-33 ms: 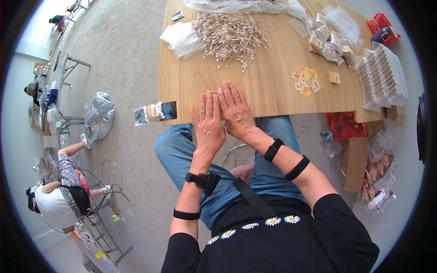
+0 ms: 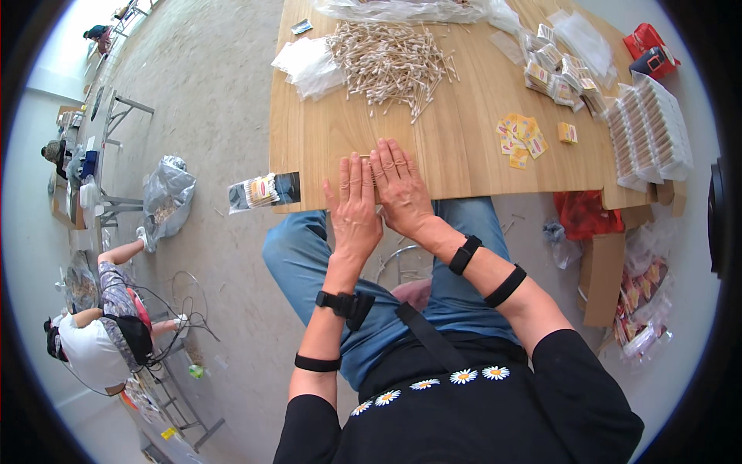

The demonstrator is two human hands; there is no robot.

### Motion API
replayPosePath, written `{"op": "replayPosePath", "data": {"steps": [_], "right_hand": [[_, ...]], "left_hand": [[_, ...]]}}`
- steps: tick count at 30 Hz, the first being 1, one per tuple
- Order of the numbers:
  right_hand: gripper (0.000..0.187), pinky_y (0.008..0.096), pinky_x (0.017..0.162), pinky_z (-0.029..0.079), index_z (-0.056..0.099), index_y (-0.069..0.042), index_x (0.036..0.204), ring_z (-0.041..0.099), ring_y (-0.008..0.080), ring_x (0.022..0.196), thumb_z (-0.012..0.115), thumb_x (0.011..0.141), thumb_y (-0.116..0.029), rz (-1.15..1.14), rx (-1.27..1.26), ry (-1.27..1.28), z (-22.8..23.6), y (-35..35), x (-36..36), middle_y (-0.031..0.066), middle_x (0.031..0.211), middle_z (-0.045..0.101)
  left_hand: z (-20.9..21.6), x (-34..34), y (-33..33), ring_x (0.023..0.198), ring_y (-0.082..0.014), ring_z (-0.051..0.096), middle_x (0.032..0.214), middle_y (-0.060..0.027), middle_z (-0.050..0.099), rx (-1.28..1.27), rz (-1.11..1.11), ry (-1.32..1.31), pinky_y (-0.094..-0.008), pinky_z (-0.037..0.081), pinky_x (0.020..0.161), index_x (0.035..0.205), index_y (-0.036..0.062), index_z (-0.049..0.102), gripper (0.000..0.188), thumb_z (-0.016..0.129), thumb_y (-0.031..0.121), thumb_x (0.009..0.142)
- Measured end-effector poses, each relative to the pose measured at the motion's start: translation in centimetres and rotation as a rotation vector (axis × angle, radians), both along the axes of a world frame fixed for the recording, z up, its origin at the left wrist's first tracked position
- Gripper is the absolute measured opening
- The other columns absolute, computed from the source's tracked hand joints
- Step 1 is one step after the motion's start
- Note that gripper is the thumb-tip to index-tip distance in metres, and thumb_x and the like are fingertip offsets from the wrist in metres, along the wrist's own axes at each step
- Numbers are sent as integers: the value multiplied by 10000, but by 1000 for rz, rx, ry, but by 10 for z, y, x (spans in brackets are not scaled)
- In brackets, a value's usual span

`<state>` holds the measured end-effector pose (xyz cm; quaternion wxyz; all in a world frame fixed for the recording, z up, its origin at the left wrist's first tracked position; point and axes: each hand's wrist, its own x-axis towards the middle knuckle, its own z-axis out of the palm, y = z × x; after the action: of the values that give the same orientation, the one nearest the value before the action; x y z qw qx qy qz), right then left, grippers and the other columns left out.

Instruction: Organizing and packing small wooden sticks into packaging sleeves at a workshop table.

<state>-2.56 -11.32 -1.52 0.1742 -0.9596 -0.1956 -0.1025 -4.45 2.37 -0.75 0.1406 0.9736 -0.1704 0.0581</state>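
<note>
My left hand (image 2: 355, 213) and my right hand (image 2: 402, 189) lie flat at the table's front edge, side by side, with fingers stretched forward. Between and beneath the fingers a thin strip of brownish sticks shows; most of it is covered, and I cannot tell how much lies under the palms. Left of my left hand, a clear packet of cotton swabs (image 2: 259, 191) with a yellow and red label overhangs the edge. A large loose heap of cotton swabs (image 2: 386, 66) spreads out beyond my fingertips. Clear plastic bags (image 2: 309, 66) are stacked against its left side.
To the right lie yellow cards (image 2: 522, 138), a small yellow box (image 2: 567, 132) and filled packets (image 2: 553, 69). Bundled swabs (image 2: 649, 131) stand at the right edge, below a red pouch (image 2: 649, 48). A cardboard box (image 2: 603, 278) is on the floor. Another person (image 2: 100, 340) sits at left.
</note>
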Motion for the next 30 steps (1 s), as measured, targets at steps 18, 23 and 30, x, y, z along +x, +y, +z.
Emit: {"op": "replayPosePath", "data": {"steps": [18, 23, 30], "right_hand": [[1183, 528, 1224, 170, 240, 46, 1533, 155, 370, 1527, 901, 593, -237, -7, -177, 198, 14, -26, 8, 223, 1613, 222], [1087, 533, 1224, 153, 288, 33, 1520, 182, 349, 1524, 843, 615, -200, -9, -174, 158, 11, -24, 7, 201, 1607, 253], [1032, 536, 1221, 157, 304, 20, 1517, 201, 351, 1518, 814, 644, -187, -23, -141, 150, 12, -21, 0, 200, 1593, 282]], "left_hand": [[-3, 25, -9, 1540, -275, 180, 1629, -138, 272, 119, 31, 31, -657, 38, 1187, 1526, 13, 344, 802, 617, 39, 772], [-11, 19, -10, 1540, -275, 181, 1630, -129, 271, 73, 60, -6, -664, 31, 1185, 1526, 17, 343, 800, 612, 33, 773], [-17, 11, -9, 1543, -285, 166, 1643, -137, 223, 45, 51, -23, -653, 27, 1183, 1548, 27, 294, 923, 673, 40, 708]]}}
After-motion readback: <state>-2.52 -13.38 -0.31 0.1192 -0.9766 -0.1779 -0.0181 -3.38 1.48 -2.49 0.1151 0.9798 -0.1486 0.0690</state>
